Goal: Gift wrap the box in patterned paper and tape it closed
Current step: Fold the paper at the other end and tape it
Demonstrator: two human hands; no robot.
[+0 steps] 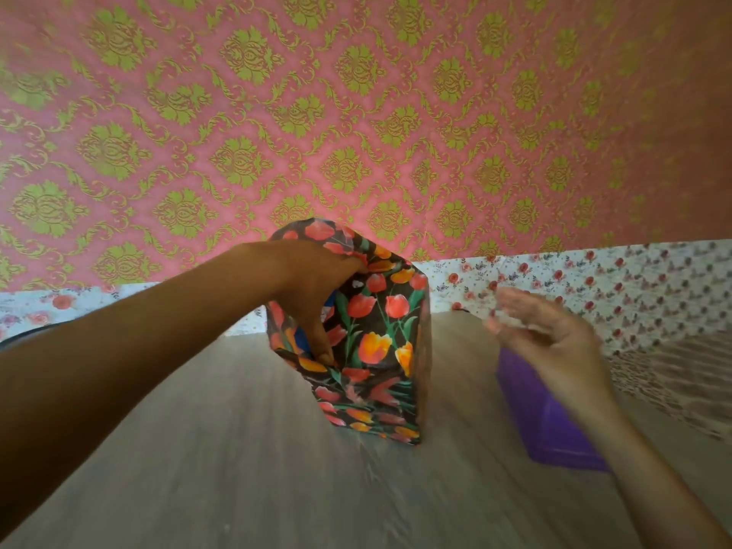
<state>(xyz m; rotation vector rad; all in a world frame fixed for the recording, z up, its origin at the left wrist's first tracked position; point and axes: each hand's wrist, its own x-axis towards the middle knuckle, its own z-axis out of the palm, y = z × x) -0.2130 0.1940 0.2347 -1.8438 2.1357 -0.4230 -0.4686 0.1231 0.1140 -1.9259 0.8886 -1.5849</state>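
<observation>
Counter (198, 449), wood-grain. Right hand (554, 338): blurred, grip spread and holding nothing, above a purple block (554, 437), probably going for tape. Box (303, 344): upright mid-counter, sheathed in patterned paper (376, 350), blue showing at the open end. Left hand (313, 287): grip pinching that end's flaps, likely to hold the fold. Behind: floral strip (594, 279), pink damask wall (356, 112)
</observation>
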